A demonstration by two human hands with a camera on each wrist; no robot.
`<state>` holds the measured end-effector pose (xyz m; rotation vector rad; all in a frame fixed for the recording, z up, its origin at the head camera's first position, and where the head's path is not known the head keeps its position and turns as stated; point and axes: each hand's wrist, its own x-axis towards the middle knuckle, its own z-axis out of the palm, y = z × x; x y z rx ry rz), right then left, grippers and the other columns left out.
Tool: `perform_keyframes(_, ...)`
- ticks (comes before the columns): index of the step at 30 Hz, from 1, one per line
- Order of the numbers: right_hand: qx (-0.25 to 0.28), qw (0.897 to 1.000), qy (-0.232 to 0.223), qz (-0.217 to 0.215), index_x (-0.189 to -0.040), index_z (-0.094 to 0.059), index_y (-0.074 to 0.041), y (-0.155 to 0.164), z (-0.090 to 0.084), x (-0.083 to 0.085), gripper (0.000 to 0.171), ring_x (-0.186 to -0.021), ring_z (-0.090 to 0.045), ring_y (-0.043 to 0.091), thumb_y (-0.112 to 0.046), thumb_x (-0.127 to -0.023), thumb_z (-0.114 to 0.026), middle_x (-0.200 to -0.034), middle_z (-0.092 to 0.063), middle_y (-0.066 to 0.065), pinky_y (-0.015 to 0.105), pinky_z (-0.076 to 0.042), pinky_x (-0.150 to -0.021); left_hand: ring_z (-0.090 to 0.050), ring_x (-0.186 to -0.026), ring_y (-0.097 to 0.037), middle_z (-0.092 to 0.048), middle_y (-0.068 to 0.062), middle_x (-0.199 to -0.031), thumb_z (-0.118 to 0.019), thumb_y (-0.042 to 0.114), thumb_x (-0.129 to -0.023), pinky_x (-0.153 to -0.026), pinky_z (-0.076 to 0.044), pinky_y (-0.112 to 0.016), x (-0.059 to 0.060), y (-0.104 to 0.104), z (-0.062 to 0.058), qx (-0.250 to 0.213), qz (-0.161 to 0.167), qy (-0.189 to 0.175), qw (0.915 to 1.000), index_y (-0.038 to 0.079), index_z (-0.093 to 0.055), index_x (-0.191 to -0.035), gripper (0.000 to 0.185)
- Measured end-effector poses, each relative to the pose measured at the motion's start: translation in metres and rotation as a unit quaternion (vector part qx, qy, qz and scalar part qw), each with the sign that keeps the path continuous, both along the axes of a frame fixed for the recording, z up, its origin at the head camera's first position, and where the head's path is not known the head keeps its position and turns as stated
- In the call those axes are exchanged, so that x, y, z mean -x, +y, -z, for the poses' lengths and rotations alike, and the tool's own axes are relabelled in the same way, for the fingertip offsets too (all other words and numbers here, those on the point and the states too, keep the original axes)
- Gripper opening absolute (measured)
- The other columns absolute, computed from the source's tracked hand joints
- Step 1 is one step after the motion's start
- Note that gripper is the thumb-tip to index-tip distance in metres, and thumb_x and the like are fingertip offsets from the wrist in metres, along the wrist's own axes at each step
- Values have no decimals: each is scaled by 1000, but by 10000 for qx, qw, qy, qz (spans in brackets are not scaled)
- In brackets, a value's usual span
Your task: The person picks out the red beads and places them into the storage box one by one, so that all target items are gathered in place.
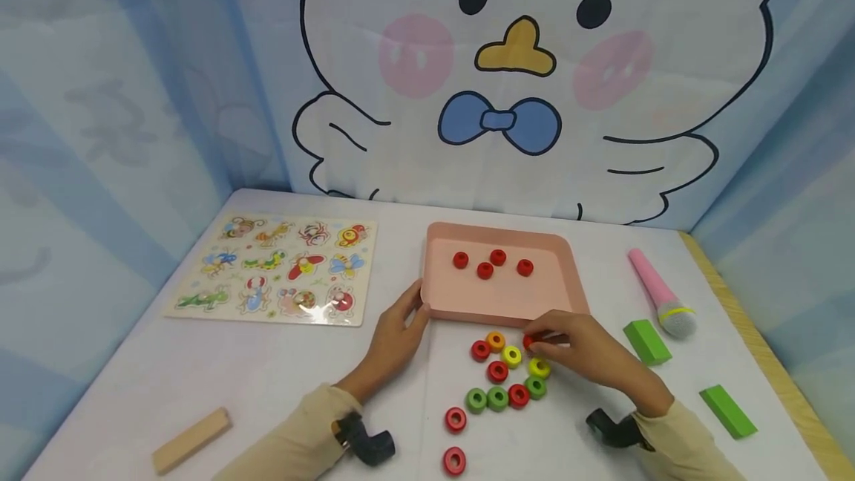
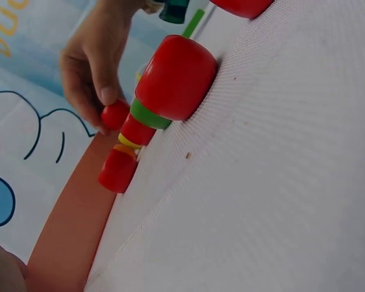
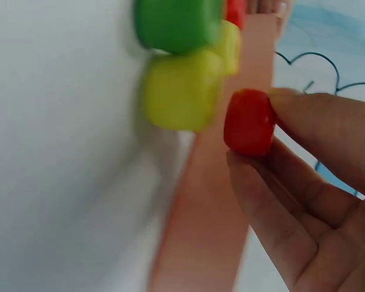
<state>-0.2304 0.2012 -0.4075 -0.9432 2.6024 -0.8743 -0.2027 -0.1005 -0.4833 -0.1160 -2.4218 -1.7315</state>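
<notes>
A white worktop (image 1: 267, 384) is covered with toys. A pink tray (image 1: 501, 295) with 4 red rings inside is steadied at its near left corner by the left hand (image 1: 397, 332), whose fingers are laid relaxed against the rim. Just in front of the tray, a loose cluster of red, green, yellow and orange rings (image 1: 501, 381) is spread. At the cluster's far right edge, 1 small red ring (image 3: 249, 123) is pinched between thumb and fingertips of the right hand (image 1: 588, 351)
</notes>
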Motion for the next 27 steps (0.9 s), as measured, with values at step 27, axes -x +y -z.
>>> perform_keyframes(27,-1273,9906,440,-243,-111,-73,-3,-52,-8,119,24,-91,-58,24,-8,-87,-74,-100,-70,5,39,-56,-84,-39,-137,-18,-41,-7,-152,-51,19,-102,-113,-31,-35,2,0,2,-3,22,194,9998,3,-37,-151,53)
